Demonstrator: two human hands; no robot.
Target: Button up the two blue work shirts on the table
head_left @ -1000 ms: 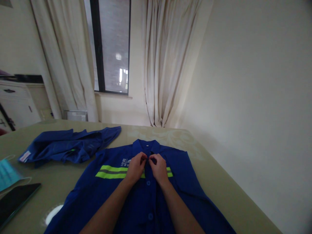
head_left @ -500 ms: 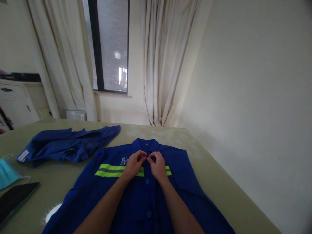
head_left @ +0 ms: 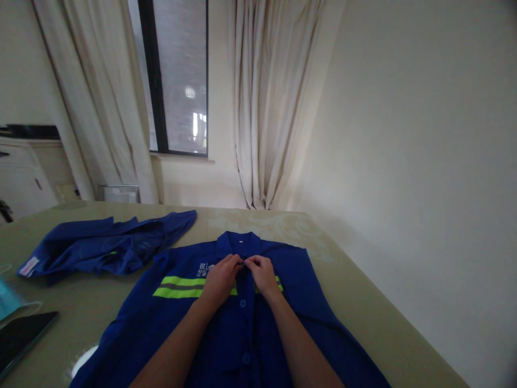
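Note:
A blue work jacket (head_left: 218, 334) with yellow-green reflective bands lies front side up, its collar pointing away from me. My left hand (head_left: 222, 277) and my right hand (head_left: 262, 274) meet at the front opening just below the collar. Both pinch the jacket's front edge between thumb and fingers, the fingertips nearly touching. What exactly sits between the fingertips is too small to make out. Below the hands, a button (head_left: 243, 303) and a lower button (head_left: 246, 359) show on the front strip.
Left of the jacket lies a second, crumpled blue garment (head_left: 100, 248) on the table (head_left: 347, 269). A light blue face mask (head_left: 8, 299) and a dark phone (head_left: 24, 342) rest at the left edge. A wall (head_left: 424, 161) rises along the right; curtains (head_left: 266, 108) hang behind.
My fingers have shifted slightly at the jacket's front edge, with the right hand's fingers now flatter over the pinch. The view has turned a little to the right.

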